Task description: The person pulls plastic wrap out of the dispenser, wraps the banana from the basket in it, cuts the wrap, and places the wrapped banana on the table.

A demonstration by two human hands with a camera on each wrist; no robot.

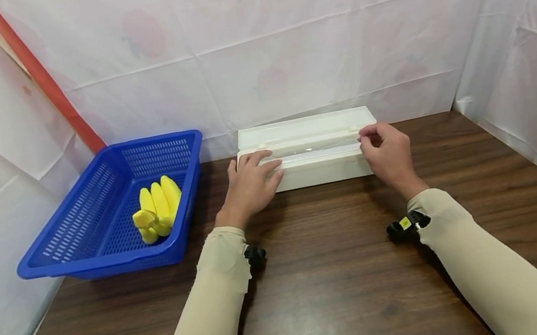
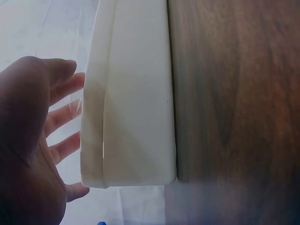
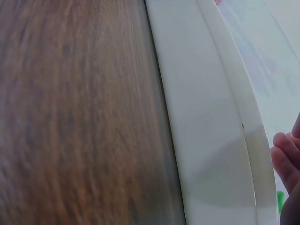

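R hand (image 1: 389, 153) was pinched on clear film (image 1: 320, 147), L hand (image 1: 251, 185) spread at white box (image 1: 324, 172); even tension was judged req'd.

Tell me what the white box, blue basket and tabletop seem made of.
White box: probably plastic, smooth and low-sheen, with rounded corners. Blue basket: likely molded plastic, slightly glossy, with slotted walls. Tabletop: brown grain and soft sheen suggest wood or laminate.
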